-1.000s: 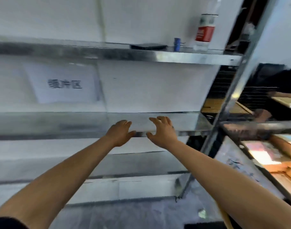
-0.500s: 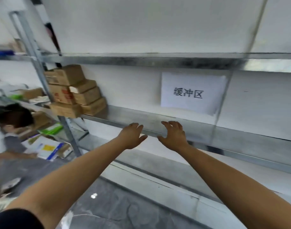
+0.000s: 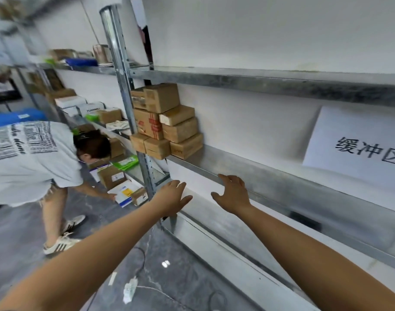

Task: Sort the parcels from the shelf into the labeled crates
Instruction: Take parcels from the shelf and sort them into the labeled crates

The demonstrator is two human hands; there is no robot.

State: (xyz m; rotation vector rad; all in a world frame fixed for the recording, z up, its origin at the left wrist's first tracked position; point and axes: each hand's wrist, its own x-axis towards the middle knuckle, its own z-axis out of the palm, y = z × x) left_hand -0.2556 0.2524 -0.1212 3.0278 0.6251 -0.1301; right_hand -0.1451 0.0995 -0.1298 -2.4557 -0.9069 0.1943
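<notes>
A stack of several brown cardboard parcels [image 3: 167, 122] stands at the left end of the metal shelf [image 3: 248, 169], against the upright post. My left hand [image 3: 171, 196] reaches forward with fingers straight, below and in front of the stack, holding nothing. To its right, my right hand [image 3: 232, 194] is spread, its fingertips at the shelf's front edge. Both hands are apart from the parcels. No labeled crates are in view.
A white paper sign [image 3: 358, 149] hangs on the wall at right. A person in a grey shirt [image 3: 28, 158] bends down at left, reaching for parcels on the floor [image 3: 122, 187]. More boxes fill the neighbouring shelf unit [image 3: 84, 111]. A cable lies on the floor [image 3: 133, 286].
The view has swung left along the shelf: the parcel stack is now nearer and larger, and the bending person has come into view. Both hands stay stretched forward, holding nothing.
</notes>
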